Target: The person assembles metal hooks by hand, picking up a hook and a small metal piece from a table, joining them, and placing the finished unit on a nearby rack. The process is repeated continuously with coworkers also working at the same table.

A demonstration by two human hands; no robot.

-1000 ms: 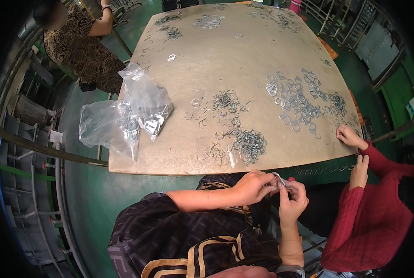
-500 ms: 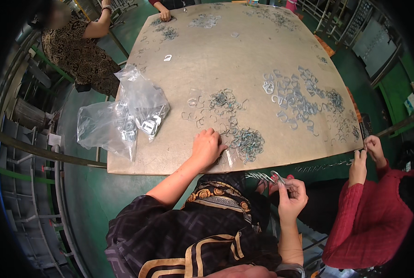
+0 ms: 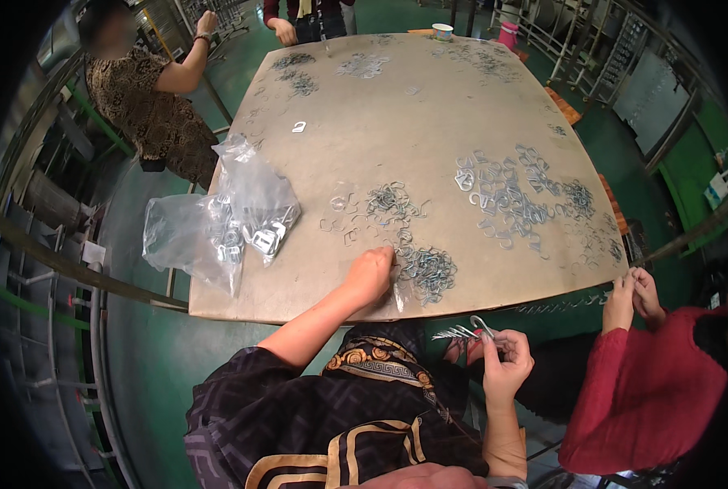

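1. Metal loop (image 3: 482,326), pinched between thumb and fingers of the right hand (image 3: 507,361), hangs just off the near edge of the table (image 3: 356,134); 12 o'clock means straight away from the wearer.

2. A light grip on the loop's near end serves best, I judge: the curved end stays free, and a steady wrist spares the slim links (image 3: 455,332) beside it from tangling.

3. Left hand (image 3: 370,275) reaches onto the tabletop with bent fingers, their tips partly hidden; I cannot tell whether they grasp anything. Good practice here would be taking one piece from the loose margin, rolling it clear of its neighbours before lifting.

4. The loop's long axis runs from about 4 o'clock, inside the pinch, to between 10 and 11, where its rounded end points. The slim links trail in a row toward 9; whether they join the loop is too small to tell.

5. Just beside the left fingers, at 3 o'clock, lies a wire hook pile (image 3: 427,273); a smaller heap (image 3: 390,200) sits near 12.

6. Farther out, a clear bag (image 3: 258,191) of metal pieces lies at 10 from the left hand. From the right hand, flat rings (image 3: 507,196) spread at 12, and a co-worker's hands (image 3: 619,306) are at 2.
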